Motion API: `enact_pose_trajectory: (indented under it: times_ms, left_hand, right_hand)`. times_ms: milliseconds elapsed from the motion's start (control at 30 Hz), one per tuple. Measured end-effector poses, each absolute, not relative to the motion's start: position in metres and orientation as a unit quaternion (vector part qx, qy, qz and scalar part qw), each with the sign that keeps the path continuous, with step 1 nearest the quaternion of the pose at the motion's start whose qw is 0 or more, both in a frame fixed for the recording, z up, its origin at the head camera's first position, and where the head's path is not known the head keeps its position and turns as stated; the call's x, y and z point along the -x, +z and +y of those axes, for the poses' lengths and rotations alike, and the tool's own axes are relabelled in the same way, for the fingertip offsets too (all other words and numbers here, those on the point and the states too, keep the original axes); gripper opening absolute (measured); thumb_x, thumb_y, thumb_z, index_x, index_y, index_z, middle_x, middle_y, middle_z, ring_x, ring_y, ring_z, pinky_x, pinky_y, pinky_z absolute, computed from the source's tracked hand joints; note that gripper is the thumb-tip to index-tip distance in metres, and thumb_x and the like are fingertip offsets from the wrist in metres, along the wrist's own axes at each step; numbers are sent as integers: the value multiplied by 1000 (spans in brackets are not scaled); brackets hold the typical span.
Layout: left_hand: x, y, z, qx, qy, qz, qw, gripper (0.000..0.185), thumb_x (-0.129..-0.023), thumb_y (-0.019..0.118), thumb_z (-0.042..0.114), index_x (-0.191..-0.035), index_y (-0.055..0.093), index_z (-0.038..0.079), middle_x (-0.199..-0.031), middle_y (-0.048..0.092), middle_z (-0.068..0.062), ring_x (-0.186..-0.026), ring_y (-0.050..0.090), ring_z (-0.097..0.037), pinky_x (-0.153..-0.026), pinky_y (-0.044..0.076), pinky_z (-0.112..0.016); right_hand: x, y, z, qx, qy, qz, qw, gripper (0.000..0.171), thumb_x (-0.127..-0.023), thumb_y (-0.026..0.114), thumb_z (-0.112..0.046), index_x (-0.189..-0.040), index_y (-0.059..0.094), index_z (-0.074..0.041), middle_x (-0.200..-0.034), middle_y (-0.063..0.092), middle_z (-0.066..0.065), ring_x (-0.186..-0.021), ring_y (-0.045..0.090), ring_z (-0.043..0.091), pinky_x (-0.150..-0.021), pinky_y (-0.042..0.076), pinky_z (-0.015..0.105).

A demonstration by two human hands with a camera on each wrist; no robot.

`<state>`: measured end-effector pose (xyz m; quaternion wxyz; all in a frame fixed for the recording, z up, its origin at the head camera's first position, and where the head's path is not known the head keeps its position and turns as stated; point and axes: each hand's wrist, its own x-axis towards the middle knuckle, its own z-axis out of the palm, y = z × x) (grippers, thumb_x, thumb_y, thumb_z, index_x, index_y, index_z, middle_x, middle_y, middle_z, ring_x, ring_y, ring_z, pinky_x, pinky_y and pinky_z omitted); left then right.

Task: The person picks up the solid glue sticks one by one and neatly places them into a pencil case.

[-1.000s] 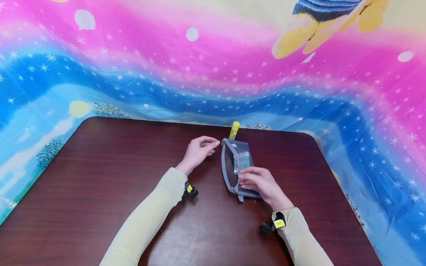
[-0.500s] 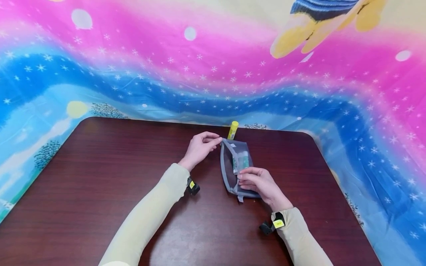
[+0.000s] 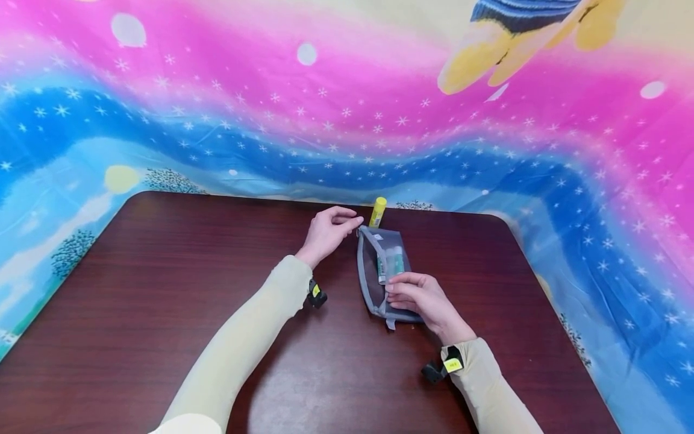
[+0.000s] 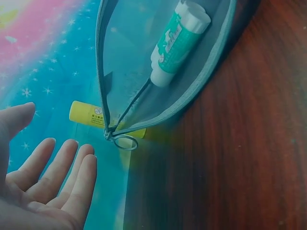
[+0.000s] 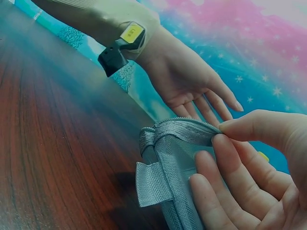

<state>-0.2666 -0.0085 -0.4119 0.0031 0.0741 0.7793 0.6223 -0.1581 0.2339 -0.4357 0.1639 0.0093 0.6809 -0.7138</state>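
Observation:
A grey mesh zip pouch (image 3: 390,239) lies unzipped on the table, its mouth gaping to the left. My right hand (image 3: 428,301) pinches the near part of its zippered edge between thumb and index finger; the right wrist view shows this grip on the zipper tape (image 5: 184,130). Inside are green-and-white glue sticks (image 4: 178,45). Past the far end of the pouch a yellow glue stick (image 3: 378,211) stands on the table. My left hand (image 3: 328,234) hovers left of it, fingers extended and holding nothing, close to the zipper-pull ring (image 4: 126,142) but apart from it.
The dark red wooden table (image 3: 190,301) extends to both sides and toward me. A colourful printed cloth (image 3: 325,108) hangs right behind its far edge. Each wrist carries a black camera mount (image 3: 317,294).
My left hand has moved slightly away from me and right, from beside the pouch's far corner toward the yellow glue stick. My right hand keeps its pinch on the pouch.

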Motion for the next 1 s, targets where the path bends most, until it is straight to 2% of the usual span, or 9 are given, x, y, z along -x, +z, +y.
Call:
enact_pose_trajectory:
  times_ms: [167, 300, 467, 633, 767, 1000]
  left_hand:
    - [271, -406, -6, -76, 612, 787, 2, 37, -92, 77, 41, -120, 73, 17, -107, 73, 1, -101, 69, -21, -85, 56, -37]
    - [275, -403, -2, -77, 601, 796, -4, 40, -92, 77, 42, -121, 73, 16, -110, 72, 2, -106, 65, -16, -89, 54, -37]
    - [280, -398, 4, -84, 597, 798, -3, 43, -93, 76, 40, -126, 71, 12, -113, 71, 2, -109, 64, -16, -92, 53, -38]
    - [286, -391, 7, -90, 597, 797, 0, 38, -94, 75, 41, -124, 71, 18, -117, 69, 3, -112, 62, -15, -93, 52, -38]
    - [291, -386, 9, -95, 591, 801, 5, 38, -94, 75, 38, -126, 70, 18, -119, 68, 2, -112, 62, -17, -93, 52, -39]
    - [297, -378, 16, -110, 574, 811, 13, 43, -96, 74, 34, -132, 67, 11, -123, 67, -2, -118, 59, -19, -97, 51, -40]
  right_hand:
    - [158, -436, 234, -10, -717, 677, 165, 25, -97, 70, -8, -114, 69, 10, -95, 74, 11, -81, 73, 20, -81, 60, 38]
    - [159, -437, 234, -7, -718, 675, 168, 25, -97, 70, -9, -114, 69, 9, -95, 74, 11, -81, 73, 20, -81, 60, 39]
    - [159, -439, 235, -4, -716, 677, 168, 24, -97, 70, -10, -113, 70, 8, -96, 74, 13, -81, 73, 21, -81, 60, 38]
    - [159, -438, 234, -6, -717, 677, 167, 20, -97, 70, -9, -110, 71, 6, -94, 74, 11, -80, 73, 20, -81, 60, 39]
    - [159, -437, 234, -8, -716, 677, 168, 21, -97, 69, -8, -111, 71, 7, -94, 74, 11, -80, 73, 20, -81, 60, 39]
    - [159, -437, 234, -6, -717, 677, 166, 21, -97, 69, -8, -111, 71, 7, -94, 74, 11, -80, 73, 20, -81, 61, 39]
